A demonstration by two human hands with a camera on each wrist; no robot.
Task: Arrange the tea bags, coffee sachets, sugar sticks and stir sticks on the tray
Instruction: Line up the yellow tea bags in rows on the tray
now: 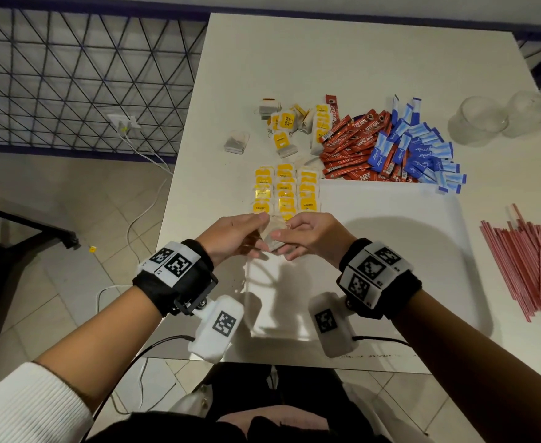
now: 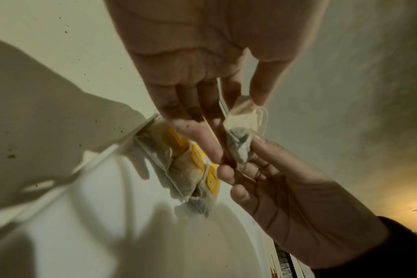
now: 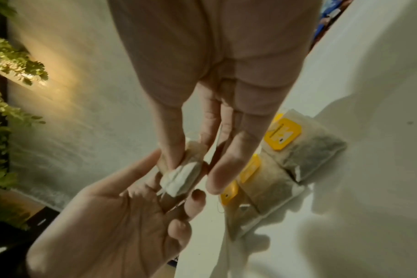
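Both hands meet over the near left part of the white tray [image 1: 390, 251] and hold one tea bag [image 1: 274, 240] between them. My left hand [image 1: 260, 233] pinches its upper end [image 2: 240, 112] with thumb and fingers. My right hand [image 1: 284, 242] pinches the same tea bag [image 3: 182, 174] from the other side. Three columns of yellow-tagged tea bags [image 1: 284, 193] lie on the tray's far left corner, just beyond the hands. Loose tea bags [image 1: 286, 126], red coffee sachets [image 1: 352, 145] and blue sugar sticks [image 1: 422, 148] are heaped behind the tray. Red stir sticks [image 1: 531, 266] lie to its right.
Two clear glass cups [image 1: 476, 119] stand at the table's far right. A dark wire fence [image 1: 71, 75] runs along the left, with a wall socket and white cables on the tiled floor. The table's left edge [image 1: 179, 174] is close to the arranged tea bags.
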